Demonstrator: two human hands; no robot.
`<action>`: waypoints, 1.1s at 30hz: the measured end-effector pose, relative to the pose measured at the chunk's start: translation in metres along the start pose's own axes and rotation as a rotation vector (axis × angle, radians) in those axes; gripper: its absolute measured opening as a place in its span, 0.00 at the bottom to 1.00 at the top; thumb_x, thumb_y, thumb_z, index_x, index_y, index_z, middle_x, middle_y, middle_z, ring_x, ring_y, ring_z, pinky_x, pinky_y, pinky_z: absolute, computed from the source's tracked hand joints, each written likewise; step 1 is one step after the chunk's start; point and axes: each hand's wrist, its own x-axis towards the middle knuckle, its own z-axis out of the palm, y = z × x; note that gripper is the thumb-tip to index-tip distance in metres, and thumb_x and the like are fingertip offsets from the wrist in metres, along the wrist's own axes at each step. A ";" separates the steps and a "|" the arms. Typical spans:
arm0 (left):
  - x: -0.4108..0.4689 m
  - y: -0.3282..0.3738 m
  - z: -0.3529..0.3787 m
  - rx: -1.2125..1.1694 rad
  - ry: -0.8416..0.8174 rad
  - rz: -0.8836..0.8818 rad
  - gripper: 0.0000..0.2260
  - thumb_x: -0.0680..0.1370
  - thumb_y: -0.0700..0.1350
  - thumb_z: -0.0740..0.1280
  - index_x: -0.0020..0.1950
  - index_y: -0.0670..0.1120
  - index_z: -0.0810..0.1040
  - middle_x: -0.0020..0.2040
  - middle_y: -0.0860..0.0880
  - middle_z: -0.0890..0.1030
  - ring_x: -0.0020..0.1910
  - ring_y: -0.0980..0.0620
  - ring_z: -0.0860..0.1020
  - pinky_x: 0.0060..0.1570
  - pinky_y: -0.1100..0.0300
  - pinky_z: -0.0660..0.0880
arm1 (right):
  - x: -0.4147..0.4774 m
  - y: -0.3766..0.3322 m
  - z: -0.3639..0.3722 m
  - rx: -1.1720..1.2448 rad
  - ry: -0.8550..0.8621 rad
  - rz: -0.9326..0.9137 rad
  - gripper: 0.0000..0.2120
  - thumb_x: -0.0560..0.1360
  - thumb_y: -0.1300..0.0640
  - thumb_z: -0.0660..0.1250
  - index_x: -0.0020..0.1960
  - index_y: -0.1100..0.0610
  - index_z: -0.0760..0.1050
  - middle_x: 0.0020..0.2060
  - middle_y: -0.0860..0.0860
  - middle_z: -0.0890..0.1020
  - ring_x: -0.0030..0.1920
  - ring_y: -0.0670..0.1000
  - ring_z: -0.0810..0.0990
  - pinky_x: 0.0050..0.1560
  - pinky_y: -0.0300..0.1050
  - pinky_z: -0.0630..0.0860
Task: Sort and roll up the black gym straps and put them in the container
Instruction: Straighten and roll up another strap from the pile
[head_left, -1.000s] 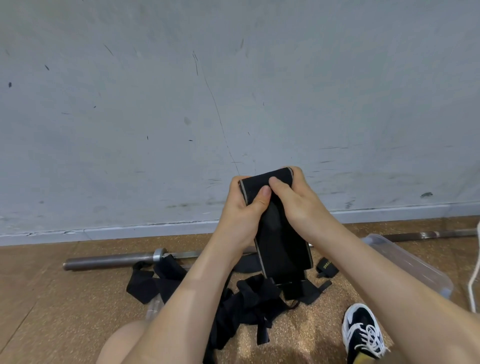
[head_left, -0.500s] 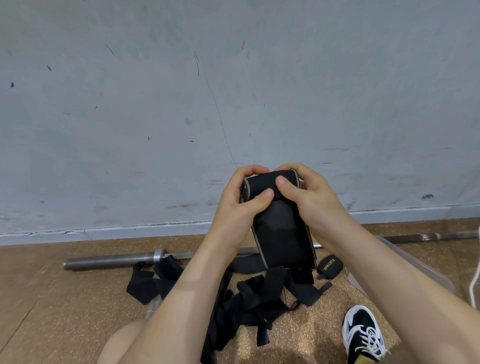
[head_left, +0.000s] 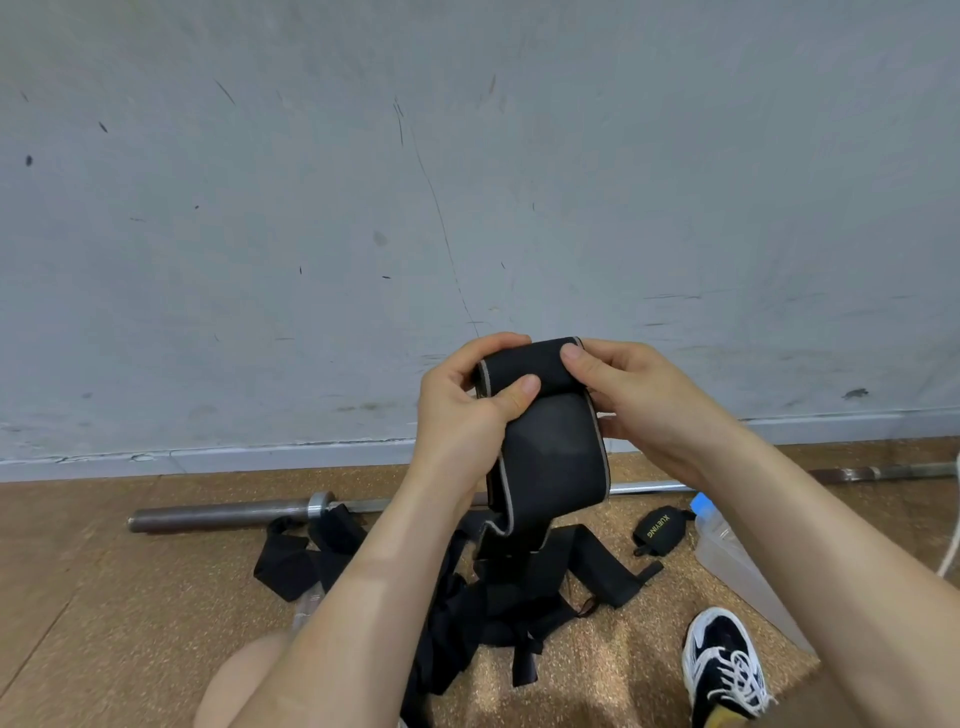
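I have both hands raised in front of the scuffed grey wall (head_left: 467, 182), working the same wide black elastic strap with a pale grey edge (head_left: 550, 457). My left hand (head_left: 462, 410) is closed around the left end of the roll formed at the top of the strap, thumb pressed across its front. My right hand (head_left: 639, 395) grips the right end of that roll, thumb on top and the other fingers wrapped behind. The unrolled length hangs down from the roll between my forearms, and its lower end bends and reaches the heap below; whether it touches there I cannot tell.

That heap is a tangle of loose black webbing straps (head_left: 509, 587) lying on the brown cork-like floor (head_left: 130, 597), directly under my hands. A long steel barbell (head_left: 223, 517) lies on the floor along the base of the wall, just behind the heap, with one strap end draped near its collar. To the right of the heap sits a small black rolled wrap with yellow lettering (head_left: 660, 530), apart from the pile. Just beside it, further right, is the clear plastic container with a blue clip (head_left: 727, 556), partly hidden by my right forearm. A black and white trainer (head_left: 722, 665) rests on the floor near the lower right.
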 end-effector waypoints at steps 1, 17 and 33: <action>0.000 0.001 -0.001 0.003 -0.017 -0.003 0.15 0.74 0.32 0.72 0.52 0.51 0.83 0.45 0.49 0.83 0.39 0.54 0.83 0.37 0.60 0.80 | 0.000 0.001 0.001 0.014 0.014 -0.014 0.12 0.84 0.54 0.59 0.58 0.54 0.81 0.48 0.51 0.86 0.47 0.46 0.85 0.44 0.40 0.82; 0.005 0.000 -0.001 -0.061 0.000 0.001 0.16 0.69 0.33 0.76 0.53 0.47 0.84 0.47 0.48 0.86 0.47 0.52 0.84 0.44 0.59 0.80 | -0.004 -0.002 0.014 0.032 0.067 0.006 0.14 0.81 0.47 0.63 0.57 0.54 0.81 0.47 0.52 0.87 0.47 0.49 0.86 0.45 0.40 0.82; 0.000 -0.007 0.006 0.240 -0.015 0.157 0.17 0.72 0.34 0.74 0.52 0.54 0.78 0.52 0.49 0.81 0.48 0.54 0.81 0.45 0.61 0.80 | -0.007 -0.001 0.024 -0.077 0.027 0.109 0.20 0.81 0.39 0.57 0.66 0.49 0.72 0.54 0.49 0.84 0.52 0.47 0.84 0.54 0.46 0.81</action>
